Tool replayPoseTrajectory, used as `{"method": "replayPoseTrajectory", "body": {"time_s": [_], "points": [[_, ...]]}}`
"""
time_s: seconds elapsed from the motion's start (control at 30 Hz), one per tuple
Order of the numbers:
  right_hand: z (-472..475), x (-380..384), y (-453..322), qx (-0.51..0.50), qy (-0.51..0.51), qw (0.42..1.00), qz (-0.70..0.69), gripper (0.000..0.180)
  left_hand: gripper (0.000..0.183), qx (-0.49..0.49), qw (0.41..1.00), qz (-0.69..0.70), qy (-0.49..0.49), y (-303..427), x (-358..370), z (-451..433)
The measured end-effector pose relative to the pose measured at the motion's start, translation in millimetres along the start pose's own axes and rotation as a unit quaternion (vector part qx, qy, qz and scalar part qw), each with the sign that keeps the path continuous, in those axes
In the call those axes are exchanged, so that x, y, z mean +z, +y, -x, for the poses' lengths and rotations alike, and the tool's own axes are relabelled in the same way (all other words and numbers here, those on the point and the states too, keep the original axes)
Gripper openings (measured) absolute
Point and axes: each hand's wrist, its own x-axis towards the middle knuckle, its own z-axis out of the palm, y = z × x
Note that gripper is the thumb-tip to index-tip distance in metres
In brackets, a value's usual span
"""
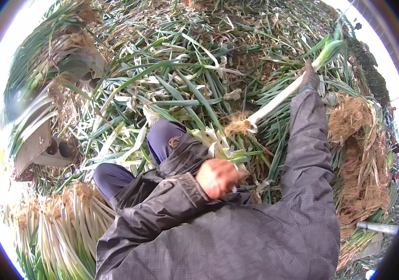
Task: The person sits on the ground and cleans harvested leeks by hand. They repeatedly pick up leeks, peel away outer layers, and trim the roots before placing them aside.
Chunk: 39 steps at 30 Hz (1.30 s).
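Observation:
My right hand (309, 77), in a dark glove with a blue cuff edge, is stretched forward and to the right. It grips a long Welsh onion (276, 96) near the top of its white stalk. The brown root tuft (238, 125) points back toward my knees, and the cut green leaves (330, 50) stick out beyond the hand. My left hand (220, 178) is bare and blurred, curled close in front of my lap. A small pale bit shows by its fingers, but whether they hold it is unclear. Peeled leaves (220, 143) lie just ahead of it.
Trimmed onions (66, 224) lie bundled at lower left, roots up. Hollow blocks (54, 150) stand at left beside more onions (33, 66). Leaf scraps (185, 84) cover the ground ahead. Untrimmed onions with matted roots (351, 119) are piled at right, near a metal pipe (377, 227).

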Motion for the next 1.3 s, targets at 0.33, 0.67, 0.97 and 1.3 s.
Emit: {"method": "replayPoseTrajectory", "body": {"time_s": [0.33,0.67,0.97,1.3], "points": [[114,30,-48,-0.152,-0.195,0.969,0.011,0.034,0.058,-0.165,0.983,-0.068,0.051,-55,-45,-65],[334,151,-117,-0.255,-0.557,0.786,-0.081,0.070,0.033,-0.251,0.872,0.297,0.298,-23,-75,-40],[241,103,56,-0.216,-0.554,0.795,0.119,0.044,0.017,-0.147,0.774,0.151,0.597,-143,-343,25],[154,-205,317,0.038,-0.389,0.793,0.468,0.025,0.054,-0.629,0.665,-0.342,0.212,-354,-495,336]]}}
